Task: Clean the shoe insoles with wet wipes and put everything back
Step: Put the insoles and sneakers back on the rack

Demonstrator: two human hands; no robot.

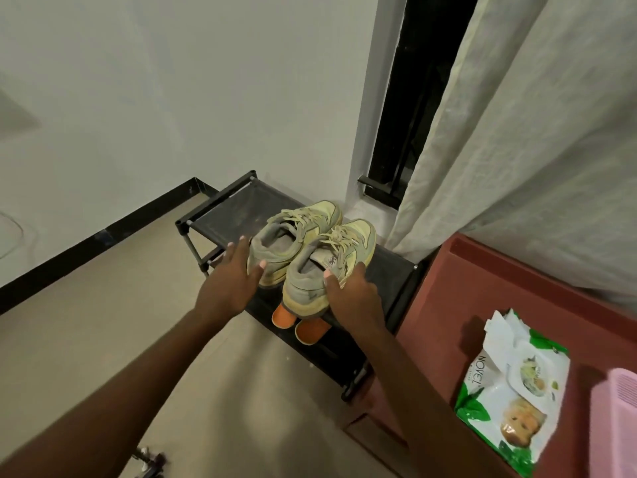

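Two pale yellow-grey sneakers stand side by side on the top shelf of a black shoe rack [227, 215], toes pointing away. My left hand [231, 281] lies with straight fingers against the heel side of the left sneaker [289, 236]. My right hand [351, 294] grips the heel of the right sneaker [331, 267], thumb on its collar. A grey insole shows inside each shoe. A green-and-white pack of wet wipes [510, 391] lies on the reddish-brown cabinet [448, 305] to the right, with a white wipe sticking out at its top.
Orange footwear [300, 326] pokes out from the rack's lower shelf. A pink object [617, 422] sits at the right edge on the cabinet. A pale curtain [517, 150] and a dark window [413, 98] stand behind the rack. Beige floor lies on the left.
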